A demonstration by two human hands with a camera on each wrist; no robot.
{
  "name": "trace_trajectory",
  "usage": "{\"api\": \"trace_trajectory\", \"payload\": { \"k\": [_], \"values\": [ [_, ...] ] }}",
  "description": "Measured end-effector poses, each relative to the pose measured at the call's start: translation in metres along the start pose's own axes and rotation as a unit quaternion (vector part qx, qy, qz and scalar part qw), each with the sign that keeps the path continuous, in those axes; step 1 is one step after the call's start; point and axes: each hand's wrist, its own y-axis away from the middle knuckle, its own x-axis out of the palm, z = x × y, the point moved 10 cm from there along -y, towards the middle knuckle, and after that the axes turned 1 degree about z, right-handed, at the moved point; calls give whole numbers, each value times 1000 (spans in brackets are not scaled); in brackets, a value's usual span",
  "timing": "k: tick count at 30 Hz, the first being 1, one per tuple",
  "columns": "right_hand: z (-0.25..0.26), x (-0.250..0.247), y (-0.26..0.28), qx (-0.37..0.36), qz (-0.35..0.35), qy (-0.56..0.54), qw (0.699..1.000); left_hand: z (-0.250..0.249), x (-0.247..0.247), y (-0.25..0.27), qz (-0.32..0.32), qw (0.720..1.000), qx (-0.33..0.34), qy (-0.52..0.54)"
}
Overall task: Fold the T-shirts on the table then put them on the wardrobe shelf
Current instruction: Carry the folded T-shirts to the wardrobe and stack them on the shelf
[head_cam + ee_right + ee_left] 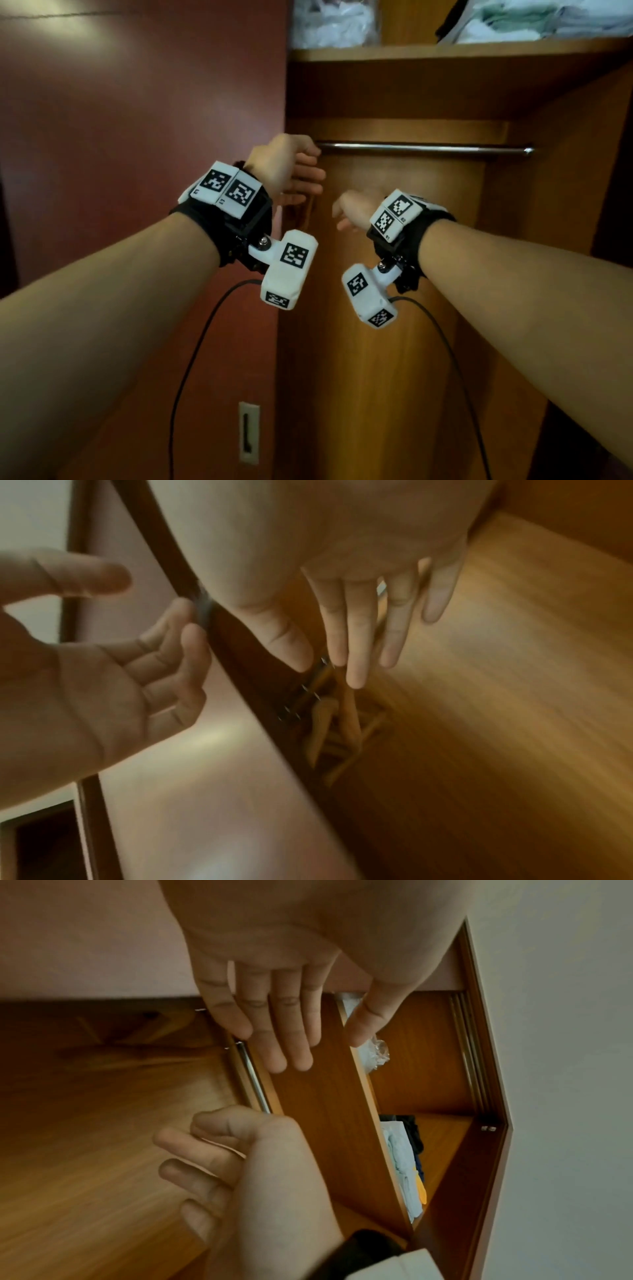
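Wardrobe (394,342) stands open, its shelf (445,51) above the metal hanging rail (421,148) carrying folded T-shirts (534,20). Below the shelf, just beside the rail's end, left hand (291,171) and right hand (352,212) hover empty, fingers loosely extended.
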Motion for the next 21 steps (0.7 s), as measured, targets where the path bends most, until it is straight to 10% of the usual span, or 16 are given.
{"api": "trace_trajectory", "payload": {
  "k": [21],
  "values": [
    [-174,240,71,165,64,24,984,334,-97,78,182,916,-344,-100]
  ]
}}
